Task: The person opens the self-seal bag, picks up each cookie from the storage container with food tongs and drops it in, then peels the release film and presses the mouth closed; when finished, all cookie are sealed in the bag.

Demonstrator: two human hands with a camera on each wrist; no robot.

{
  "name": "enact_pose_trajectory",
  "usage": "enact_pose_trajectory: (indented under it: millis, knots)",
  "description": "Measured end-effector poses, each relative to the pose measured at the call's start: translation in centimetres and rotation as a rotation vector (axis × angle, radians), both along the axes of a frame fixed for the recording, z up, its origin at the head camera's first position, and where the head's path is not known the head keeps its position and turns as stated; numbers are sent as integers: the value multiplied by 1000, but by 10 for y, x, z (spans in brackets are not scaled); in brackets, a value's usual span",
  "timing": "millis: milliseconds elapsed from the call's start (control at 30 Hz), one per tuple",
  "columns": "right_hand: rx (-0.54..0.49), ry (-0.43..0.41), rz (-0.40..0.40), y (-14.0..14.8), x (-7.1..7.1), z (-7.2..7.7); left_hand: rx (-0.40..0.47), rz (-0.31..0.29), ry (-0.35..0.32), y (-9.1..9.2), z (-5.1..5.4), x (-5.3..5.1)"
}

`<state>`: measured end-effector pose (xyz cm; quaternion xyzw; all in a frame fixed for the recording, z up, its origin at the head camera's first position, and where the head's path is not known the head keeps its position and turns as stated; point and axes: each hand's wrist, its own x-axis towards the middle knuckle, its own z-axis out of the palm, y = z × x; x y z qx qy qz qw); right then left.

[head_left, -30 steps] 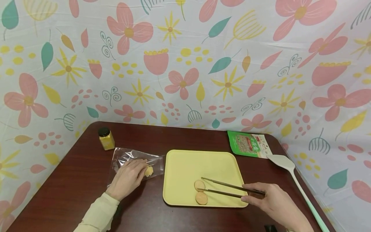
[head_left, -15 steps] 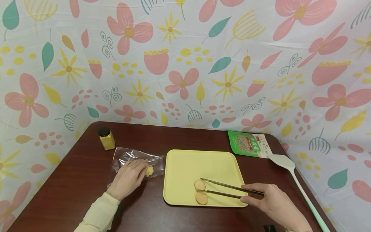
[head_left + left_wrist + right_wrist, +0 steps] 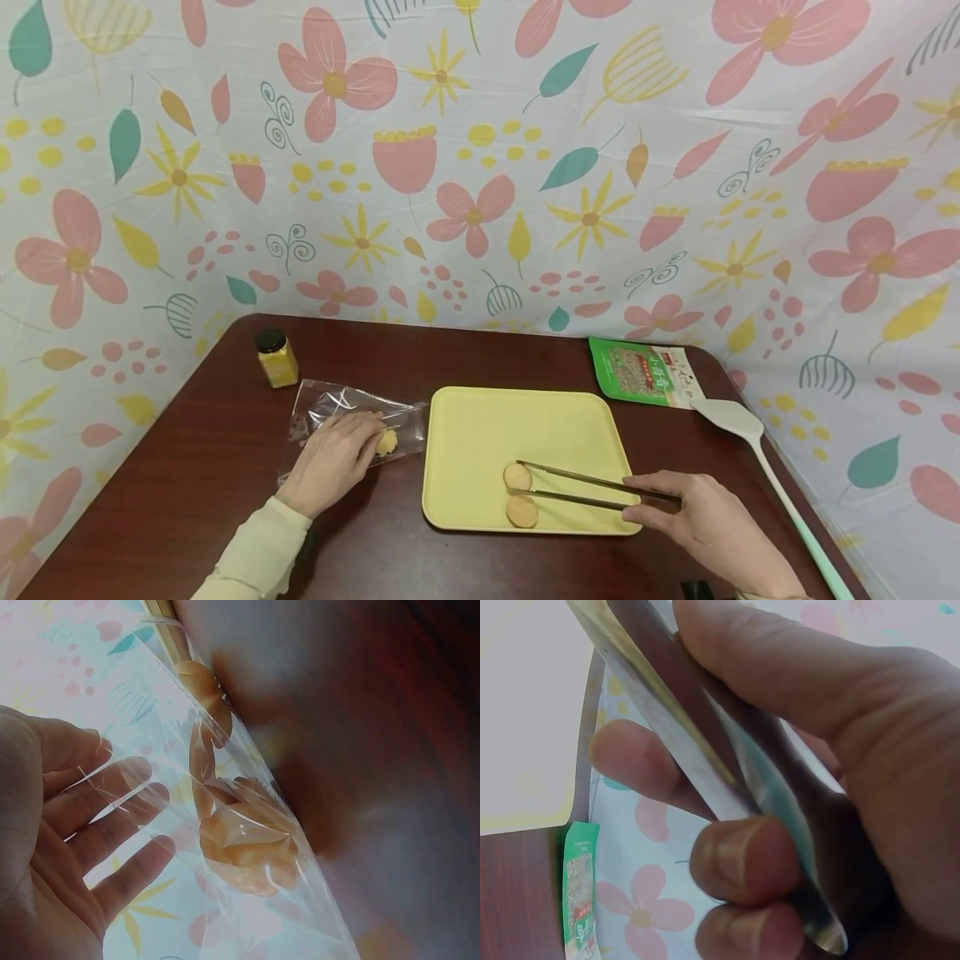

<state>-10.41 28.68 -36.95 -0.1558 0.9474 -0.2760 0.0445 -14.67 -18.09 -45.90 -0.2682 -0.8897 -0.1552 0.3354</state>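
Observation:
My left hand (image 3: 335, 463) pinches the edge of a clear plastic bag (image 3: 408, 421) on the table, left of the tray. Inside the bag, seen close in the left wrist view, are several biscuits (image 3: 251, 851); in the head view the hand covers most of them. My right hand (image 3: 705, 521) holds metal tongs (image 3: 581, 478) between thumb and fingers. The tongs' arms stand apart, their tips around a round biscuit (image 3: 517, 477) on the yellow tray (image 3: 487, 429). A second round biscuit (image 3: 522, 512) lies just in front of it, below the lower arm.
A jar with a black lid (image 3: 277, 360) stands at the back left. At the back right lies a green and white packet (image 3: 643, 373). A spatula (image 3: 772, 462) runs along the right edge. A patterned cloth (image 3: 472, 150) hangs behind the table. A small black object (image 3: 697, 590) shows at the front.
The tongs' tips have shifted very slightly left around the round biscuit. My left hand stays in place on the bag, and both biscuits on the tray lie where they were.

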Motion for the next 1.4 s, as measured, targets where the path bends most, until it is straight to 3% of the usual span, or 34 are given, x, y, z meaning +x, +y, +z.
enact_pose_trajectory:
  millis: [433, 767, 1233, 1400]
  knots:
    - [5, 75, -23, -2, -2, 0, -8, 1, 6, -1, 0, -1]
    - [23, 181, -39, -6, -4, -4, -21, 9, 16, -1, 2, -1]
    - [-4, 325, 63, -18, -16, -11, -18, 13, 22, -1, 2, -1]
    - [-1, 338, 79, -26, -21, -13, -15, 7, 26, -2, 2, -1]
